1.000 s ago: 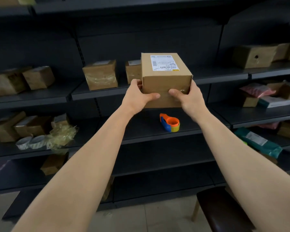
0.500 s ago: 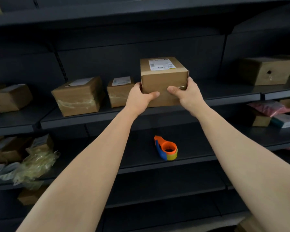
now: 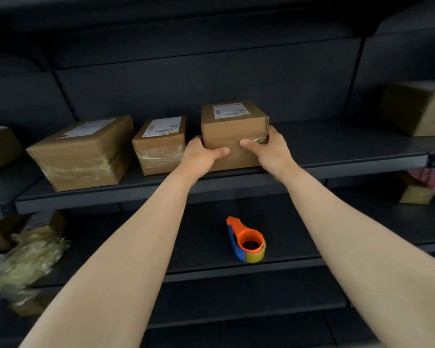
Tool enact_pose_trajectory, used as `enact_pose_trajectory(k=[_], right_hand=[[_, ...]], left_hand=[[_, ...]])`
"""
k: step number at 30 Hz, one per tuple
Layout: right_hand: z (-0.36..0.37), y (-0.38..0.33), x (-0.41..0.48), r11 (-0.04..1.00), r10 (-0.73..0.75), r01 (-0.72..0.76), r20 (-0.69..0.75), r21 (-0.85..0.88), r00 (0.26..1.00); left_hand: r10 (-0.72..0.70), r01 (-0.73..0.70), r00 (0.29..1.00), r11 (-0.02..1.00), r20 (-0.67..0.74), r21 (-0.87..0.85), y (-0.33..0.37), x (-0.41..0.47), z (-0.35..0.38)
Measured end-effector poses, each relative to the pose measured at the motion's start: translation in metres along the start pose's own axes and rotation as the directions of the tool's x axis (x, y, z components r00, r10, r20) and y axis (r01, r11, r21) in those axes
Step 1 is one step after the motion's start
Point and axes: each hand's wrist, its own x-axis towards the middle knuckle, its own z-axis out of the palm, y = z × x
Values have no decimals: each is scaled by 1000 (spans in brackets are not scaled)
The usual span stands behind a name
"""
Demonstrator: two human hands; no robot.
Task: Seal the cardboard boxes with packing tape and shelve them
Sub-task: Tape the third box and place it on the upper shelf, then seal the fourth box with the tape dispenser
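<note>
Head view: both hands grip a labelled cardboard box point(image 3: 232, 133) on the shelf point(image 3: 337, 151), left hand point(image 3: 201, 156) and right hand point(image 3: 269, 149) clasping its lower corners; the tape dispenser point(image 3: 248, 241) lies below them.

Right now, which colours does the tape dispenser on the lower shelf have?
The tape dispenser is orange and blue; head view.

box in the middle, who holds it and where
Both hands: left hand grips the box at its left side, right hand at its right, thumbs on the front.
</note>
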Motion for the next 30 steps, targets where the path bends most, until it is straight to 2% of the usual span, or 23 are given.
enact_pose_trajectory(k=[6,9,13,16,22,30], right_hand=[[1,-4,2,1000,-11,11,7,-1,1000],[0,-11,-11,1000,-25,25,-50,-4,998],[1,-30,-40,997,-76,72,-164,-27,984],[4,-46,-68,989,-149,142,-219,-47,964],[16,-67,-139,984,-176,155,-325,-89,929],[13,-50,-251,994,-36,-21,-504,-106,863]], left_hand=[[-18,20,999,999,-30,42,-1,3,1],[22,-17,998,996,-64,83,1,-7,-3],[185,-165,961,980,-204,113,8,-35,-14],[333,-334,910,942,-248,39,20,-64,-22],[446,-456,890,880,-98,-132,26,-123,-40],[429,-376,889,883,160,-281,1,-194,-16]])
